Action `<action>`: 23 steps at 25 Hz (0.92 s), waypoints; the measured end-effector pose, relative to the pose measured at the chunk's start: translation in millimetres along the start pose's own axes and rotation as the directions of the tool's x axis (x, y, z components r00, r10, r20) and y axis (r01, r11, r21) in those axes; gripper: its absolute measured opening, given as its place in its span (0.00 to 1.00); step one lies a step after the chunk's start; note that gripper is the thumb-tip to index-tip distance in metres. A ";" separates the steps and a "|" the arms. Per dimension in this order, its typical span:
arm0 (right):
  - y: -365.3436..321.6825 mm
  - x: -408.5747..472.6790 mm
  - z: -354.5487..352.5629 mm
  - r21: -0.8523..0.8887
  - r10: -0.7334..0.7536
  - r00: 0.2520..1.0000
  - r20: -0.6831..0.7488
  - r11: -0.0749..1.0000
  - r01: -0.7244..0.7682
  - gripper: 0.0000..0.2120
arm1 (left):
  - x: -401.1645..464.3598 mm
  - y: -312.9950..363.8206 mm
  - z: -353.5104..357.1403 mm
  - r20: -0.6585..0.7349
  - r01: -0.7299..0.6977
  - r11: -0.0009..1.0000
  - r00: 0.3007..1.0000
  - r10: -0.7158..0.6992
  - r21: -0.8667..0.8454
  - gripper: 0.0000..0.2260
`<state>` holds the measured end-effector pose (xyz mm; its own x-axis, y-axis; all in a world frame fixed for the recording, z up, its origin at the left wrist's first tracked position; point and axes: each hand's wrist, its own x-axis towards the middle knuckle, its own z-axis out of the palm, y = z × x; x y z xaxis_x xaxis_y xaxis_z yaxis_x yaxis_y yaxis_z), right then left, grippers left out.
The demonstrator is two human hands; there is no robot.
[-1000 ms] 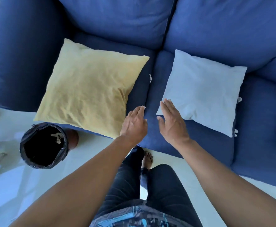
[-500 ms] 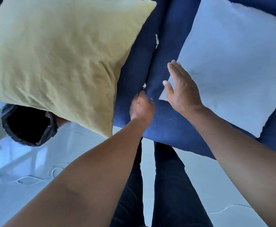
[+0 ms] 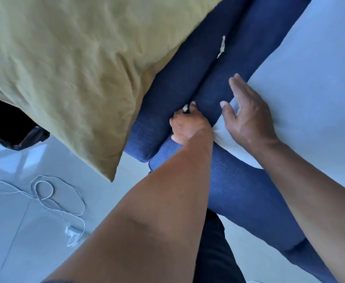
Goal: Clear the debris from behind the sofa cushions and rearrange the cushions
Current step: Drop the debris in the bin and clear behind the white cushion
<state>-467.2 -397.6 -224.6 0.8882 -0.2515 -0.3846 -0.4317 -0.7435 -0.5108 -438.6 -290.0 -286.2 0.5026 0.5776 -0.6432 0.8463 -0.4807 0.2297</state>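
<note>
A yellow cushion (image 3: 69,64) lies on the left seat of the blue sofa (image 3: 173,84). On the right seat lies a white cushion (image 3: 306,84). My left hand (image 3: 188,124) is at the front of the gap between the two seats, its fingers curled and pinching a small white scrap (image 3: 185,108). My right hand (image 3: 247,115) rests flat with straight fingers on the near left corner of the white cushion. A second white scrap (image 3: 221,45) sits farther back in the same gap.
A black-lined bin (image 3: 10,127) stands on the floor at the left, partly hidden under the yellow cushion. A thin white cable (image 3: 51,199) lies looped on the pale floor. My dark trouser leg (image 3: 214,252) is at the bottom centre.
The view has closed in on the seat gap. My left hand went from flat to curled and now pinches the small scrap. My right hand settled on the white cushion's corner.
</note>
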 end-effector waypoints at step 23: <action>18.4 152.5 54.6 -0.165 0.109 0.986 -0.126 0.978 -0.129 0.15 | 9.4 -17.5 -18.5 0.003 -0.097 0.949 0.995 0.103 -0.300 0.05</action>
<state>-348.3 -415.8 -334.7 0.8486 -0.4068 -0.3382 -0.5107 -0.7969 -0.3228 -445.5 -263.9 -282.8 0.5861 0.5230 -0.6188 0.8074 -0.3137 0.4996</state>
